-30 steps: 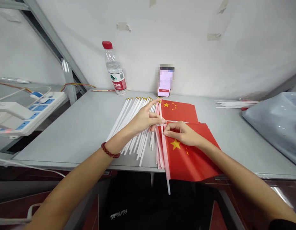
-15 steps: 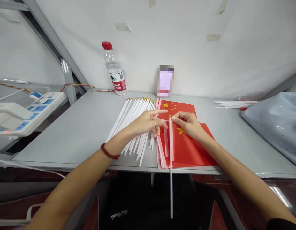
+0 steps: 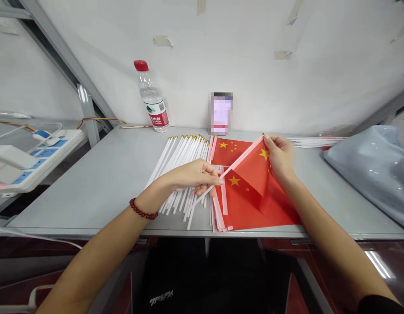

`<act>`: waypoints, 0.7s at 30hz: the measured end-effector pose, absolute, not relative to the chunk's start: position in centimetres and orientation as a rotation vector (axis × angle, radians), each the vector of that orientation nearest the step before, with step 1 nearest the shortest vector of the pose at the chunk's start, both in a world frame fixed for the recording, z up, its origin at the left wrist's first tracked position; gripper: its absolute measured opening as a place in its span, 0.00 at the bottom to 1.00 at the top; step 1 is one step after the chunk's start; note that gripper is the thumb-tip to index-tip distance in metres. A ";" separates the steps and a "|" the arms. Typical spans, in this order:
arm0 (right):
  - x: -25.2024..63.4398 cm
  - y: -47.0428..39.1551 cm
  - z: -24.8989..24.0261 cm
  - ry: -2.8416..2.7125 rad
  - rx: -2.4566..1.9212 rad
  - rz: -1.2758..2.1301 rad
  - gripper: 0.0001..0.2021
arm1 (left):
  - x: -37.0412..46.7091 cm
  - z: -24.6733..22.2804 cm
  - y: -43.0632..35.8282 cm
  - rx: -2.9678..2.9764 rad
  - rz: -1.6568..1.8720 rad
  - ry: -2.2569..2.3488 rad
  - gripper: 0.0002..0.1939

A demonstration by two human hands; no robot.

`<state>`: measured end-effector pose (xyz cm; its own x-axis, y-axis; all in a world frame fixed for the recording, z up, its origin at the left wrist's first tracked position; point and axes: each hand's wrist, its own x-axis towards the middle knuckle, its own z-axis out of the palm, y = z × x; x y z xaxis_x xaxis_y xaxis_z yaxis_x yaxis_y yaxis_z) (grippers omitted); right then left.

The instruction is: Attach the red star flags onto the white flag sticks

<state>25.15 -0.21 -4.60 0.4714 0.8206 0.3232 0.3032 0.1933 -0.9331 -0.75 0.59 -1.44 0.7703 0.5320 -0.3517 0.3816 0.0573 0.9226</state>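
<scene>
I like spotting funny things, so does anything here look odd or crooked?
Nothing looks spilled or broken. The water bottle leans a little against the wall, and scraps of old tape stick there.

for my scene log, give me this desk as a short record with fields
left hand: fingers on pole, below held flag
right hand: fingers at pole's gold-tipped end
held flag: on slanted pole
flat flags: on desk, right of loose poles
loose poles: side by side, gold tips toward wall
back: bottle, phone
right side: bag
</scene>
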 end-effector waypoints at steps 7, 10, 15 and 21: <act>26.3 0.5 -5.4 -1.389 -1.512 -0.109 0.13 | -0.6 -3.0 1.7 1.665 0.388 1.170 0.17; 25.1 0.0 -5.5 -1.633 -1.475 0.160 0.07 | -0.3 -3.4 1.7 1.665 0.411 1.245 0.18; 22.8 -1.2 -5.9 -2.169 -1.349 0.519 0.07 | 0.0 -3.4 1.5 1.825 0.390 1.335 0.20; 21.9 -1.3 -6.5 -2.278 -1.489 0.503 0.14 | -1.9 -2.8 3.0 2.251 0.417 1.516 0.19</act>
